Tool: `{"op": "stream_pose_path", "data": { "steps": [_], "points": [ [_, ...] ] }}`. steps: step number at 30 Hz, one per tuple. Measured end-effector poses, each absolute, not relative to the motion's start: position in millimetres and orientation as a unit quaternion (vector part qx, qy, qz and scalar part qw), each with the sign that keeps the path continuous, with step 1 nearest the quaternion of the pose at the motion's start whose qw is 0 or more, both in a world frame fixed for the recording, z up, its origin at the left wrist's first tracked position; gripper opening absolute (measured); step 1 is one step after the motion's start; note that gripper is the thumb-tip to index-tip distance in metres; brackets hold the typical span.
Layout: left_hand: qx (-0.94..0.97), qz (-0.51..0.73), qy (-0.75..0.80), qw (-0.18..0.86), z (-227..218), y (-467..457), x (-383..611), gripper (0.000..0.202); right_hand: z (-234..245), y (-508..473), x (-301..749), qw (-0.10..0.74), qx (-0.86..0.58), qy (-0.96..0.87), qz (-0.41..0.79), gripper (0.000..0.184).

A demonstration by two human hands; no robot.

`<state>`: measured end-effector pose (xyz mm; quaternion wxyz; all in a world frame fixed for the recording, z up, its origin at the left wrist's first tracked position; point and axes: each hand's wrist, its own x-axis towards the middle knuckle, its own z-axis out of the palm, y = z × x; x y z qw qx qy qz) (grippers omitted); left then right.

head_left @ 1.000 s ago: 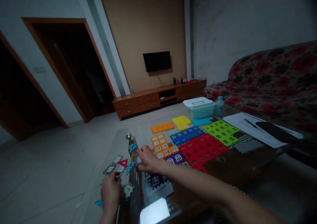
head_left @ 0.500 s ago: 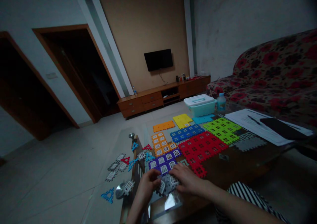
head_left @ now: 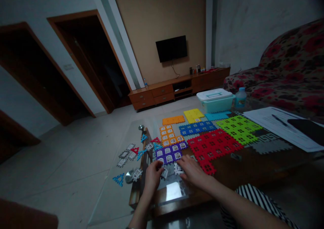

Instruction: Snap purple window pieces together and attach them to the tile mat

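interlocking plastic window tiles (head_left: pixel 170 153) lie on the glass-topped table (head_left: pixel 108 188) in the head view, their toothed edges meshed into flat colour blocks. the teeth seem to be why they sit flush: the purple block touches the orange block (head_left: pixel 168 136), and the red block (head_left: pixel 212 144) lies just beside the lime green block (head_left: pixel 239 129). the left hand (head_left: pixel 153 180) sits at the near edge of the purple block, its fingers (head_left: pixel 159 168) curled downward beside a small grey piece (head_left: pixel 164 173); whether they pinch it, i cannot tell. the right hand (head_left: pixel 193 171) lies flatter, its fingers loosely spread just beside a white-windowed grey piece (head_left: pixel 178 169), with no clear grip. smaller grey, red and blue cut-outs (head_left: pixel 131 151) lie to the left on the glass, apart from the joined blocks. farther off stand a lidded teal plastic box (head_left: pixel 215 100) and a water bottle (head_left: pixel 240 98), with papers (head_left: pixel 275 127) to the right.
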<state>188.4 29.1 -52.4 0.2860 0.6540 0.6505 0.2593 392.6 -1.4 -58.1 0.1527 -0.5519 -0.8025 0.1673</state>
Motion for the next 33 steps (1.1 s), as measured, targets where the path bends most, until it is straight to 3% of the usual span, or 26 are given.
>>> {"op": "stream_pose_path", "data": {
  "steps": [7,15,20,25,29,33],
  "points": [
    [0.736,0.142,0.639,0.175,-42,9,180,0.034,-58,-7,412,0.194,-0.544,-0.781,0.238,0.038],
    [0.737,0.041,0.658,0.148,-37,-4,196,0.046,-71,-10,392,0.177,-0.602,-0.757,0.183,0.050],
    [0.751,0.036,0.635,0.180,-33,-4,197,0.051,-73,-8,391,0.168,-0.606,-0.759,0.168,0.046],
    [0.754,0.012,0.629,0.188,-29,-8,197,0.042,-71,-8,395,0.156,-0.643,-0.736,0.142,0.034],
    [0.769,0.018,0.609,0.192,-30,-10,193,0.057,-67,-6,400,0.166,-0.630,-0.731,0.201,0.022],
    [0.799,0.045,0.553,0.231,-34,-7,192,0.069,-68,-10,403,0.205,-0.521,-0.791,0.248,0.050]
  ]
}}
